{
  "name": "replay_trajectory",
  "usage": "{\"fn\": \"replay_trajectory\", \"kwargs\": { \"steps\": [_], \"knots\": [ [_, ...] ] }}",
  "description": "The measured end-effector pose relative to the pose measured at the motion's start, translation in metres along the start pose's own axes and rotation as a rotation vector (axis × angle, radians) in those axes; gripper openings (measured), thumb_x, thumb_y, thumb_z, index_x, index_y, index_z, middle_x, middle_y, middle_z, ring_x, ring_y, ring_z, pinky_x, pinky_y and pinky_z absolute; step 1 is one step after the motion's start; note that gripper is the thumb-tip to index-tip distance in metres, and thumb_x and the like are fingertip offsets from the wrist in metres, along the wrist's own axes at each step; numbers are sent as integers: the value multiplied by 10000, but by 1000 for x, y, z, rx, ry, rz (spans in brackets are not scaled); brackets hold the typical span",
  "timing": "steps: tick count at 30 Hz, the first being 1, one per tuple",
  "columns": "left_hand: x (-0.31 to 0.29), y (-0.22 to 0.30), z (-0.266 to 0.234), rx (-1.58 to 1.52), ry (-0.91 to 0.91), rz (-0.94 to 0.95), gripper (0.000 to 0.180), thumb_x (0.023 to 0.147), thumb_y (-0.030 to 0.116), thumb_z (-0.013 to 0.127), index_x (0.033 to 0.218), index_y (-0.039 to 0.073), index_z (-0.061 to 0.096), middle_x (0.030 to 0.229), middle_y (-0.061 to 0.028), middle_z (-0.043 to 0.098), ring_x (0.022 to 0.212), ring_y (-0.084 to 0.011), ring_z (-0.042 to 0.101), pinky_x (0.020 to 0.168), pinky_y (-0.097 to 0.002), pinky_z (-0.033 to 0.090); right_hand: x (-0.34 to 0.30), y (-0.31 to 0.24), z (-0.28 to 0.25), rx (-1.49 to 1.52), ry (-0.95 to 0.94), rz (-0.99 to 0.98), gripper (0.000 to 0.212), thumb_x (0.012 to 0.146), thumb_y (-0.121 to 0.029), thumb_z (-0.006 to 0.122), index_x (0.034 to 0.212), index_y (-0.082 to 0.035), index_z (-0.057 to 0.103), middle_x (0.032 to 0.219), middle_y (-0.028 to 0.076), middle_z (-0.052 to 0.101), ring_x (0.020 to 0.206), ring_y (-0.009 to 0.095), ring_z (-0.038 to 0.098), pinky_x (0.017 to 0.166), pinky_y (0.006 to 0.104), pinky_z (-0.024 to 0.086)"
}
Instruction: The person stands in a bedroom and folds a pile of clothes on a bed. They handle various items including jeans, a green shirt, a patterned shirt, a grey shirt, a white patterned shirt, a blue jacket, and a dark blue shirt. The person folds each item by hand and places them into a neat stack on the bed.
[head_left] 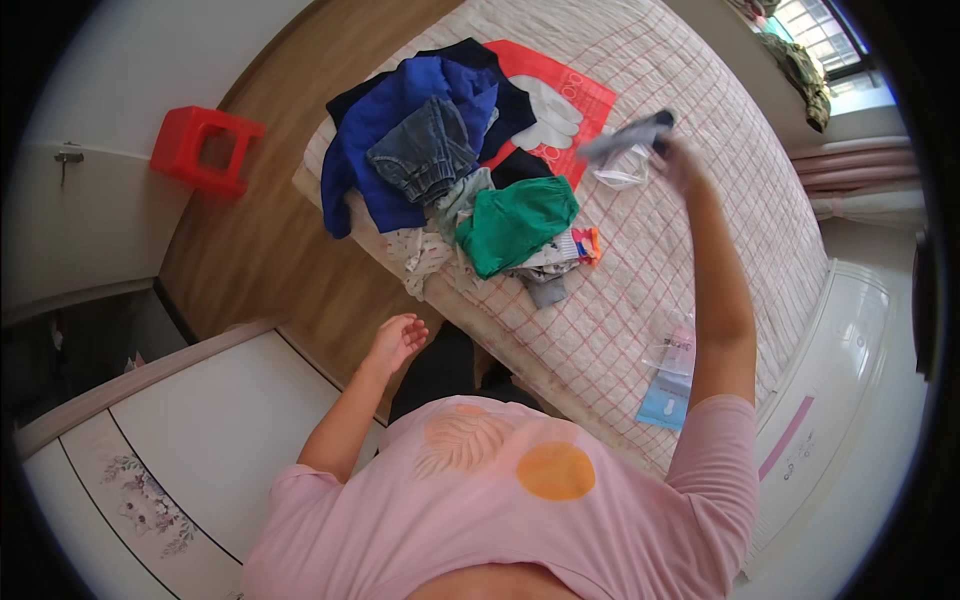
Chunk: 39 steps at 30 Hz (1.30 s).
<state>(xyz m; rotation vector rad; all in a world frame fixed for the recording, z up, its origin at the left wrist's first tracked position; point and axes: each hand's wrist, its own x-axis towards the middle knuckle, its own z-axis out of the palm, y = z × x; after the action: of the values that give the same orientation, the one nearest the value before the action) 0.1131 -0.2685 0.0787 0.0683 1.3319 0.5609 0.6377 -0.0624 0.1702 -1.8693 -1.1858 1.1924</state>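
Over the far right part of the bed, my right hand (684,166) is stretched out and closed on a grey cloth item with dark ends (625,138); motion blurs both, so its kind is unclear. Beneath it lies a clear plastic bag (622,170). My left hand (400,340) hangs near my body, fingers apart and slightly bent, holding nothing. Ahead of it is a heap of clothes: a blue sweatshirt (365,155), denim jeans (425,150), green shorts (515,222) and a whitish patterned garment (418,255).
A red bag (590,95) with a white figure lies partly under the heap on the checked bedspread (640,265). Blue and pink plastic packages (665,395) rest near my right elbow. A red stool (205,150) stands on the floor at left, beyond a white cabinet (215,430).
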Motion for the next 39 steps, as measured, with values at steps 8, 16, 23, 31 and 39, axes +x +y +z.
{"fn": "replay_trajectory", "kwargs": {
  "steps": [8, 16, 23, 31, 39],
  "knots": [
    [121, 100, 55, 838, 244, 932, 392, 749, 175, 642, 1053, 4, 464, 947, -124, 539, 875, -214, 543, 723, -295, 449, 2, -25, 100, 750, -221, 179, 325, 798, -162, 574, 1098, -45, 529, 1032, 87, 582, 947, 189, 548, 822, 293, 446],
    [216, 170, 163, 1294, 622, 890, 690, 618, 280, 710, 1141, 41, 329, 1007, -206, 477, 974, -367, 479, 790, -453, 432, -119, 42, 246, 777, -429, 762, 214, 809, -146, 592, 985, -60, 504, 867, 65, 613, 763, 159, 599, 663, 270, 485],
    [184, 318, 85, 826, -18, 466, 537, 573, 61, 552, 1106, 5, 518, 808, -67, 549, 687, -125, 517, 589, -239, 427, -146, 44, 218, 774, -102, 768, 187, 816, -135, 558, 977, -59, 501, 834, 53, 597, 758, 144, 589, 668, 246, 479],
    [-37, 398, 121, 494, -672, 398, 526, 719, 144, 491, 1216, -12, 416, 1090, -119, 533, 996, -180, 532, 870, -285, 429, -100, -56, 222, 380, -213, 4, 302, 781, -142, 596, 1035, 5, 527, 907, 81, 588, 813, 174, 588, 716, 261, 469],
    [-172, 344, 195, 95, -969, 565, 414, 858, 186, 453, 1195, -53, 421, 1132, -148, 531, 1009, -237, 546, 874, -352, 433, -160, -249, 156, -28, -42, -805, 768, 685, -173, 722, 1299, -15, 289, 1231, 173, 442, 1154, 223, 430, 926, 341, 390]
  ]
}}
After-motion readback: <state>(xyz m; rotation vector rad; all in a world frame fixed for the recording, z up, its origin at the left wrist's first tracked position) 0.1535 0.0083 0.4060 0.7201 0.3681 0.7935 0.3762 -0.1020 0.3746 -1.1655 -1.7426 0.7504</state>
